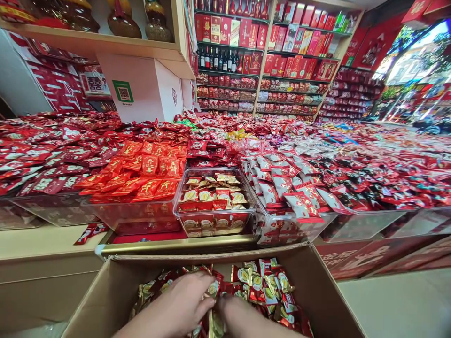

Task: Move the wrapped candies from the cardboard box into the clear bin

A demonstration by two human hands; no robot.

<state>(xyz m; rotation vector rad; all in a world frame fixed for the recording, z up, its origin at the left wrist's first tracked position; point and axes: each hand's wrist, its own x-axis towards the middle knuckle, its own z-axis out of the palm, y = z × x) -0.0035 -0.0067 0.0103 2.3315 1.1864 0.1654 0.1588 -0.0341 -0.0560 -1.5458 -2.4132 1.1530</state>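
The matte brown cardboard box sits open in front of me, below the clear, hard-walled plastic bin on the counter edge. Glossy, crinkly wrapped candies fill the box, small pillow shapes in red and gold. My left hand presses into them, fingers curled together over several wrappers. My right hand lies just beside it among the candies; I cannot tell how its fingers are set.
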